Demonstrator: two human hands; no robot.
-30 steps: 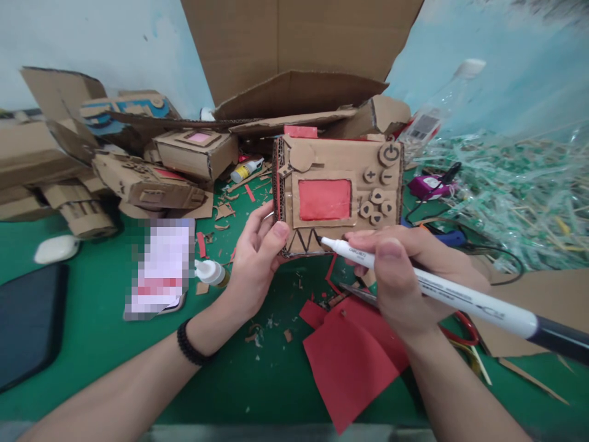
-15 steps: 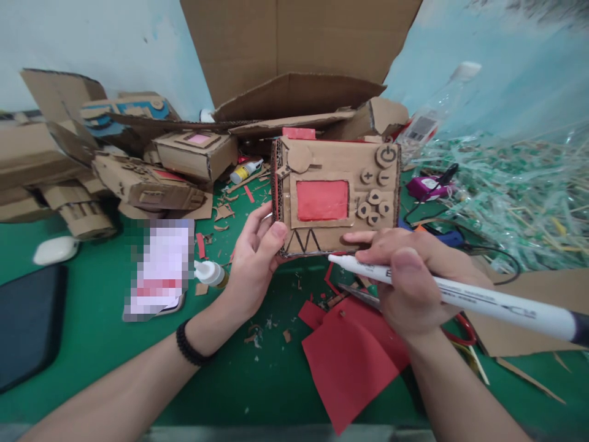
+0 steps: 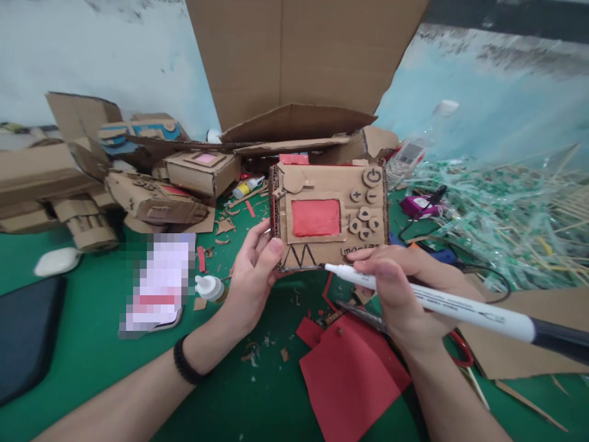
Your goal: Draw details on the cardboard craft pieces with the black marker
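My left hand (image 3: 255, 279) grips the lower left corner of a cardboard model camera (image 3: 322, 248), thumb on its front. The model stands tilted up toward me, with a red screen (image 3: 316, 217), raised round buttons and black zigzag lines at the lower left. Between the thumb and fingers of my right hand (image 3: 405, 285) is a white marker (image 3: 460, 306), its tip by the model's bottom edge, right of the zigzag. Black handwriting at the lower right is partly covered by my fingers. Below lie red paper (image 3: 350, 380) and scissors (image 3: 363, 316), partly hidden by my right hand.
A phone (image 3: 168, 270), a glue bottle (image 3: 210, 287) and a dark case (image 3: 30, 331) lie at the left. Cardboard models (image 3: 202, 175) stand behind. Plastic strands (image 3: 497, 221), a clear bottle (image 3: 414, 150) and a cardboard sheet (image 3: 529, 331) are at the right.
My view has tilted up, so most things sit lower in the picture. The marker tip has shifted slightly along the model's bottom edge, and handwriting by my right fingers now shows.
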